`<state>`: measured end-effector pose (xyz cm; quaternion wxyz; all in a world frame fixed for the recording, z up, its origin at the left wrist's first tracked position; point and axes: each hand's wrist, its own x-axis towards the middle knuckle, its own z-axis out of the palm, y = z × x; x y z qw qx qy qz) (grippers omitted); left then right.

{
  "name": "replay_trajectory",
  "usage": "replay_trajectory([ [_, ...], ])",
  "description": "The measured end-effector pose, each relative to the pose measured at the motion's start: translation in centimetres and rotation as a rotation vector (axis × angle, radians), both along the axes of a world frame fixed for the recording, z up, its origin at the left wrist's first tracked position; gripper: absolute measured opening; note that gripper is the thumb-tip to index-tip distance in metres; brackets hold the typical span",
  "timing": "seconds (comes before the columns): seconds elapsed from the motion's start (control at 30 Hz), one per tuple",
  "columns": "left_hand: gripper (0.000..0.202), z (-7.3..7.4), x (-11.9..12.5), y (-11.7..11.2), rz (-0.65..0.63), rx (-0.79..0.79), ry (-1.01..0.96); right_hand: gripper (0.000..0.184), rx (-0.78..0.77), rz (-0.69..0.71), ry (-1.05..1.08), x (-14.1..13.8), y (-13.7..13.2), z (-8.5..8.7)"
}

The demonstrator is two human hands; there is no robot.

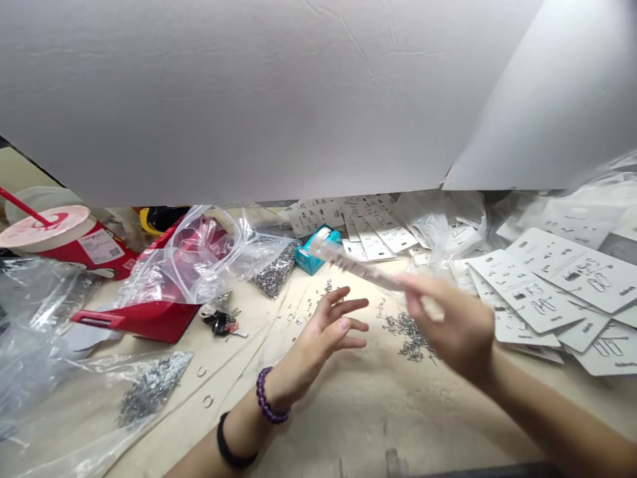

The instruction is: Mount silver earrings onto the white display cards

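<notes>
My right hand [450, 325] pinches one end of a white jewellery card [355, 269]. The card is tilted nearly edge-on and smeared by motion, with small dark marks along it. Left of it, my left hand [323, 338] is held over the table with its fingers apart and nothing in them. A small pile of metal earring parts [411, 335] lies on the table behind and beside my right hand. Beyond my left hand stands a turquoise tape dispenser [318, 249], partly behind the card's far end.
Printed cards with jewellery [542, 292] overlap at the right; more cards [371, 226] lie at the back. On the left are a red scoop [149, 318], a plastic bag of metal parts [273, 272], another bag [154, 388], keys [221, 322] and a red cup [84, 242]. A white panel [279, 99] hangs above.
</notes>
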<state>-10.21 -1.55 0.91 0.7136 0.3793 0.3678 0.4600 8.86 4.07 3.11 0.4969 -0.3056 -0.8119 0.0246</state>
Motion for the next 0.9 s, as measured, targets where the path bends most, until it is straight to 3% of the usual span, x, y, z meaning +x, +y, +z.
replay_trajectory([
  [0.03,0.048,-0.1,0.1,-0.2,-0.023,0.035,-0.024,0.041,0.083,0.086,-0.066,-0.5,-1.3,-0.9],
  [0.1,0.043,-0.4,0.3,-0.6,-0.017,0.084,0.017,0.037,0.055,0.198,-0.197,-1.2,-2.9,-2.1],
  [0.17,0.035,-0.9,0.3,-0.7,0.049,0.072,0.149,0.033,0.003,0.307,-0.256,-1.0,-3.0,-2.2],
  [0.23,0.032,-1.1,0.2,-0.4,0.115,0.018,0.260,0.028,0.005,0.311,-0.169,0.4,-1.9,-1.6],
  [0.33,0.033,-1.0,-0.1,0.5,0.170,-0.012,0.345,0.025,-0.057,-0.014,0.049,4.3,1.0,-0.9],
  [0.4,0.033,-0.7,-0.3,1.0,0.226,0.013,0.404,0.015,-0.292,-0.257,-0.059,6.9,2.9,-0.9],
  [0.47,0.035,-0.3,-0.6,1.3,0.282,0.043,0.437,0.012,-0.455,-0.356,-0.245,8.6,4.1,-1.2],
  [0.53,0.037,-0.1,-0.9,1.4,0.326,0.050,0.450,0.013,-0.445,-0.404,-0.247,9.1,4.1,-1.2],
  [0.6,0.040,0.0,-1.0,1.3,0.335,0.042,0.437,0.015,-0.433,-0.256,-0.161,8.6,3.3,-0.8],
  [0.7,0.044,-0.1,-1.0,1.2,0.284,0.040,0.376,0.015,-0.676,0.294,-0.267,6.5,1.4,-0.3],
  [0.73,0.044,-0.2,-0.9,1.2,0.270,0.043,0.360,0.013,-0.743,0.384,-0.331,5.6,0.9,-0.4],
  [0.77,0.043,-0.3,-0.8,1.2,0.264,0.046,0.354,0.013,-0.749,0.357,-0.361,4.7,0.4,-0.8],
  [0.9,0.037,-0.7,-0.6,1.3,0.299,0.071,0.400,0.020,-0.586,0.008,-0.458,1.7,-0.2,-3.5],
])
